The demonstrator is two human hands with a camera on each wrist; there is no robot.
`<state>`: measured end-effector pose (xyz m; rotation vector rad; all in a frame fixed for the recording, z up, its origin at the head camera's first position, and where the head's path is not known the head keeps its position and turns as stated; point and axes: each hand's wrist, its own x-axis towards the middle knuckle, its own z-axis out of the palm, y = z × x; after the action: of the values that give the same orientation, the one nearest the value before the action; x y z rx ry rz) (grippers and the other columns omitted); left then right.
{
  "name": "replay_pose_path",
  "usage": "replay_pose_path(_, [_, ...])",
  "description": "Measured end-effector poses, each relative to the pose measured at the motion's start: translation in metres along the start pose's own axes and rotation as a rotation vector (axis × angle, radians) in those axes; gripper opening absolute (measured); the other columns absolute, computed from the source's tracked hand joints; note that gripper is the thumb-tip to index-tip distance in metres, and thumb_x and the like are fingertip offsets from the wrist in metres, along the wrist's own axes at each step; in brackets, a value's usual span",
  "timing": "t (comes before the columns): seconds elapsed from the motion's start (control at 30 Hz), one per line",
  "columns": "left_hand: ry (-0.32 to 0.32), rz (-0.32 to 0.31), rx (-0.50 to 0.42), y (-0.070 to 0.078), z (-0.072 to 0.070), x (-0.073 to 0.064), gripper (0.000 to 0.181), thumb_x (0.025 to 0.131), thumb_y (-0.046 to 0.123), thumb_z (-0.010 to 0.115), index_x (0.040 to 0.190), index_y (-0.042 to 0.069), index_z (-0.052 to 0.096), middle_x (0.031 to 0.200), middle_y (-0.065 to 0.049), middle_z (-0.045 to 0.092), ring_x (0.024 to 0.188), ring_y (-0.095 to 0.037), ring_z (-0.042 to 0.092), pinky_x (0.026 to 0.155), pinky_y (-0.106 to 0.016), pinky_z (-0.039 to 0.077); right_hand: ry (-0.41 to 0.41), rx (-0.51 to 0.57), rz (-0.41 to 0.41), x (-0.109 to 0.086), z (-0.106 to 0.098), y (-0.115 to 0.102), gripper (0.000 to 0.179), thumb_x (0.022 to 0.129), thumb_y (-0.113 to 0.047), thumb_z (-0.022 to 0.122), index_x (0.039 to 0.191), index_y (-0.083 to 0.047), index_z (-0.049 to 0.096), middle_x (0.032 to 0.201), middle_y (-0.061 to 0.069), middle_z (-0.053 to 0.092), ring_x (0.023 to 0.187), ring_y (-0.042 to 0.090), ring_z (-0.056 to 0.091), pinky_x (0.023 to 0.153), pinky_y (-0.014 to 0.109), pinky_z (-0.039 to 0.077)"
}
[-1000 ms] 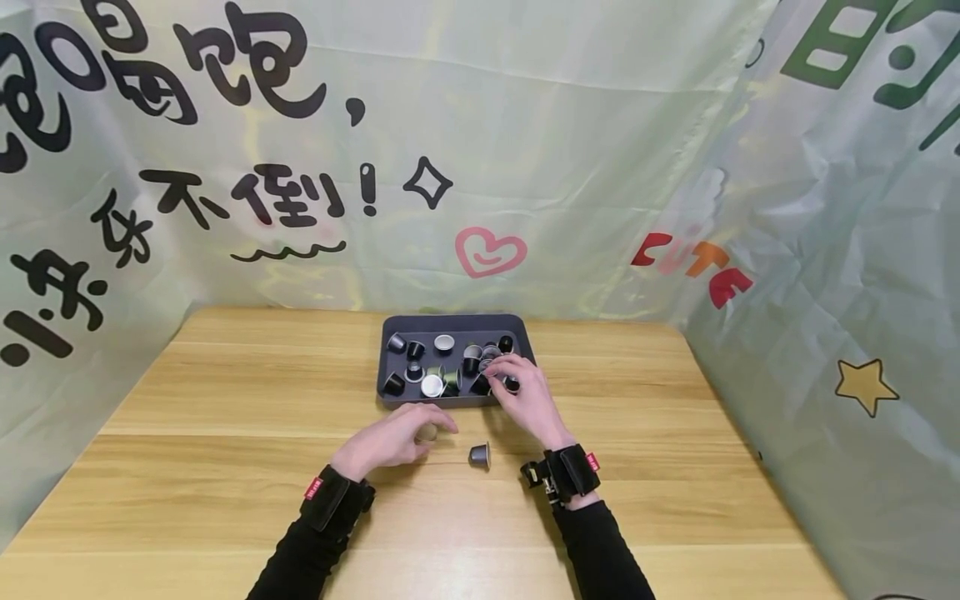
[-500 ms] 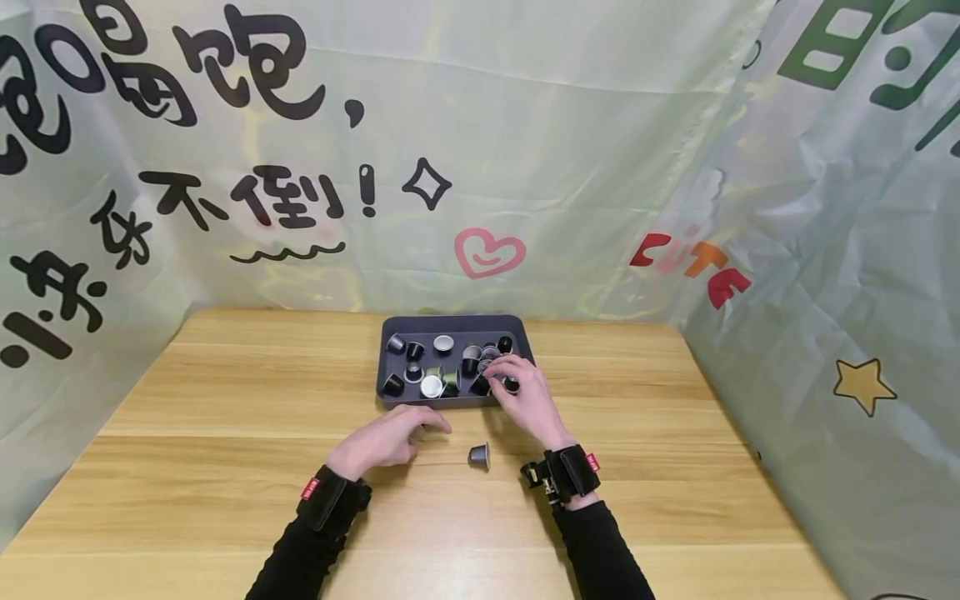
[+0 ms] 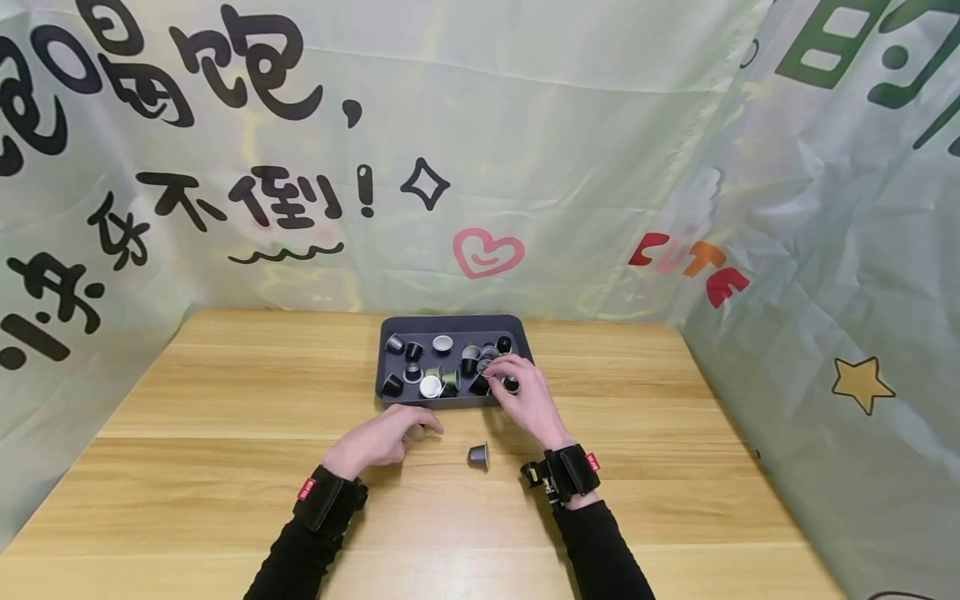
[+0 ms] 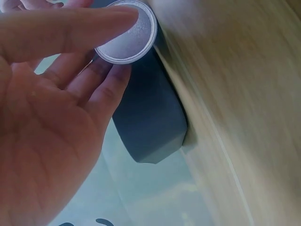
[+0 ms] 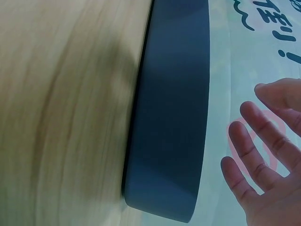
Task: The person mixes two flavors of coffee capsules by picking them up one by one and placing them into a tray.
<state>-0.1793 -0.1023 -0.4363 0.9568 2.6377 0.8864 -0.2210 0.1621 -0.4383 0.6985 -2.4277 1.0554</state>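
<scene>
In the head view, my left hand (image 3: 375,438) is over the table in front of the tray's left half. Its thumb and fingers hold a coffee capsule (image 4: 123,40), whose round silvery lid shows in the left wrist view with the thumb across it. My right hand (image 3: 529,402) reaches over the right end of a dark grey tray (image 3: 420,403). Its fingers are relaxed and spread in the right wrist view, and I see nothing held there. Close below the fingertips lie capsules, partly hidden by the hand. A lone grey capsule (image 3: 478,456) lies on its side between both hands.
Several coffee capsules lie scattered in the tray, among them a black capsule (image 3: 392,384), a white-lidded capsule (image 3: 431,387) and a green capsule (image 3: 451,380). The tray is near the wooden table's (image 3: 247,375) back edge. A printed cloth (image 3: 570,167) hangs behind and beside the table.
My left hand has drawn slightly to the left with its capsule. The right hand stays over the tray, and the lone capsule on the table has not moved.
</scene>
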Motion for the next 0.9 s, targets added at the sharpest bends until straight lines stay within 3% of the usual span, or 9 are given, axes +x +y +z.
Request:
replay_pose_path(0.3, [0.017,0.013,-0.001,-0.0032,-0.0001,-0.0004,0.073,0.061,-0.030,0.038,0.117,0.005,0.069,0.120,-0.008,0.071,0.103,-0.024,0.068,0.095,-0.041,0.059,-0.017,0.012,0.031,0.0004,0.0009,0.0021,0.011,0.090,-0.002,0.069,0.099,0.000,0.075,0.108,0.012,0.073,0.107,0.029,0.068,0.100,0.045,0.053])
replay_pose_path(0.6, [0.026,0.000,0.063,-0.0040,-0.0012,-0.0011,0.066,0.064,-0.029,0.044,0.110,0.008,0.073,0.122,-0.009,0.072,0.120,-0.031,0.064,0.105,-0.046,0.053,-0.021,0.009,0.028,-0.0001,0.0017,0.0031,0.011,0.090,-0.003,0.069,0.099,-0.002,0.076,0.108,0.011,0.073,0.107,0.028,0.068,0.099,0.044,0.054])
replay_pose_path(0.9, [0.043,0.042,0.095,-0.0063,-0.0014,0.0002,0.059,0.067,-0.028,0.047,0.106,0.006,0.074,0.116,-0.010,0.073,0.115,-0.030,0.066,0.103,-0.043,0.054,-0.016,0.016,0.020,-0.0001,0.0019,0.0030,0.011,0.090,-0.002,0.069,0.099,-0.001,0.075,0.109,0.013,0.073,0.107,0.029,0.068,0.099,0.044,0.054])
